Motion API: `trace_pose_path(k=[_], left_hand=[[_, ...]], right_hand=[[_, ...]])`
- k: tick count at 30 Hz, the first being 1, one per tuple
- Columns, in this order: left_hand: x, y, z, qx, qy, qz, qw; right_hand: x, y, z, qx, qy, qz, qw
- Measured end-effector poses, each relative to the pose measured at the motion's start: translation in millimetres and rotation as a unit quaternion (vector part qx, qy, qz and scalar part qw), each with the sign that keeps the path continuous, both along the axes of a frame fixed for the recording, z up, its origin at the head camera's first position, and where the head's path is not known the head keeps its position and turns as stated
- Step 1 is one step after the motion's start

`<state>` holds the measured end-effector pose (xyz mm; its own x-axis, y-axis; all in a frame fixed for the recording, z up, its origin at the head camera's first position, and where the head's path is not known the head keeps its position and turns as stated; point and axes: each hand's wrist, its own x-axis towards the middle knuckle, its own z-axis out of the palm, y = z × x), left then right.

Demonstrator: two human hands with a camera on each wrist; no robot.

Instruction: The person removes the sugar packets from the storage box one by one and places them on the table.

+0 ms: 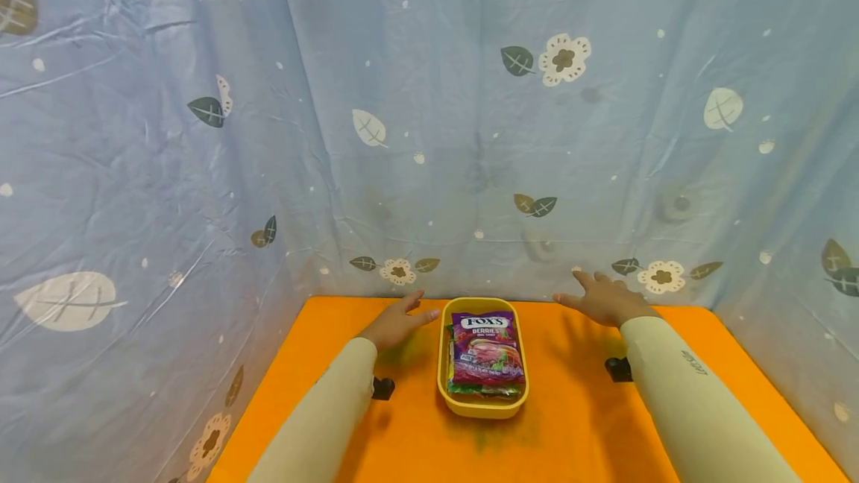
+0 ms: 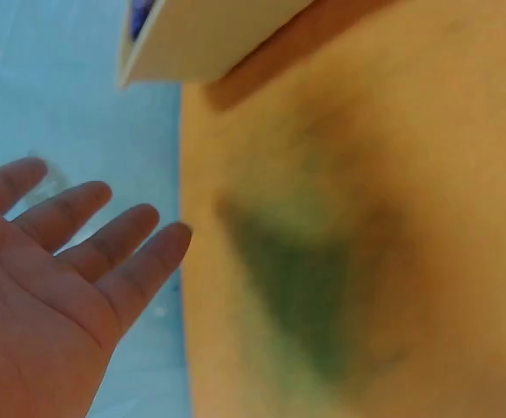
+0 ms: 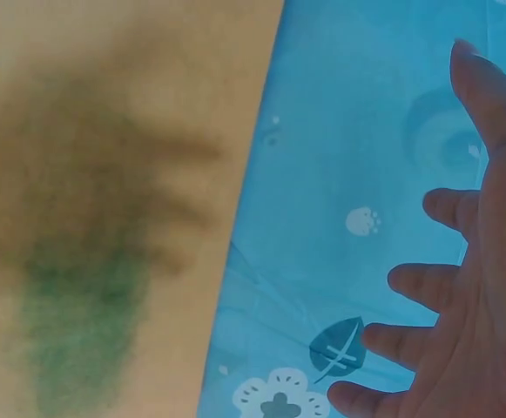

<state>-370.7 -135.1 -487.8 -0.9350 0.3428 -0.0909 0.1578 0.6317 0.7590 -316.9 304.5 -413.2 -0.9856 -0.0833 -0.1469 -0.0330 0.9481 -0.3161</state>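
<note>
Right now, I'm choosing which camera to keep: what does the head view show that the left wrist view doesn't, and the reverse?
Only the head view: the right hand, both sleeves, and the FOX'S lettering on the purple bag. Only the left wrist view: the left palm. Both: the left hand, yellow tray, orange table and blue cloth, plus part of the purple bag.

Blue leaf-print curtain (image 1: 456, 118) behind orange tabletop (image 1: 560, 431)
</note>
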Motion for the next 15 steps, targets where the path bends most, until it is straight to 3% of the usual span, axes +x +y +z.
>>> trace_pose_path(k=[7, 11, 15], left_hand=[[18.1, 14, -25.0, 0.078, -0.041, -0.005, 0.9961], [29.8, 22, -39.1, 0.145, -0.076, 0.004, 0.9865], [35.4, 31, -54.1, 0.207, -0.083, 0.014, 0.9748]], right_hand=[[-2.6, 0, -4.5, 0.0, -0.009, -0.006, 1.0], [-0.7, -1, -6.0, -0.021, -0.024, -0.001, 0.999], [0.7, -3, -9.5, -0.037, -0.032, 0.018, 0.999]])
